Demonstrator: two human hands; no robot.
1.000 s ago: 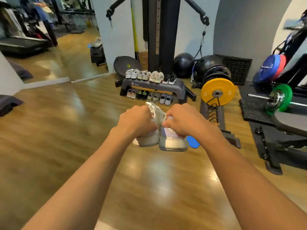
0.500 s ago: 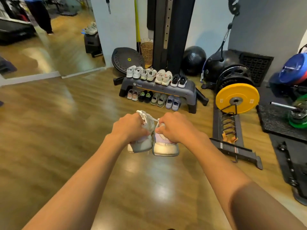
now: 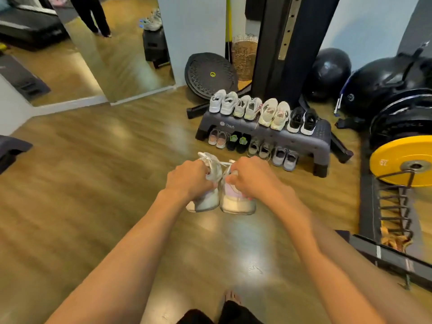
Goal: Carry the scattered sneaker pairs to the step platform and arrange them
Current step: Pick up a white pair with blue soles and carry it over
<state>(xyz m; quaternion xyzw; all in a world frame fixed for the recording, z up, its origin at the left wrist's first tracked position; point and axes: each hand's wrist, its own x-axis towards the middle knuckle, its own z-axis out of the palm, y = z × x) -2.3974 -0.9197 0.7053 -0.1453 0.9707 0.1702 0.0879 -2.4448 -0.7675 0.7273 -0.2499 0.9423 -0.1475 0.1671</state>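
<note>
Pale sneaker pair (image 3: 236, 203) held aloft, grey step platform (image 3: 280, 136) beyond

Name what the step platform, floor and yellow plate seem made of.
Step platform: probably moulded plastic, matte grey, dotted top. Floor: wood-look planks, glossy with glare; wood or laminate, unclear. Yellow plate: likely rubber, matte, metal hub.

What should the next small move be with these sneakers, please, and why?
Probably step closer to the step platform: the left hand and right hand hold a sneaker pair short of it, and its top is bare right of the black pair.
</note>
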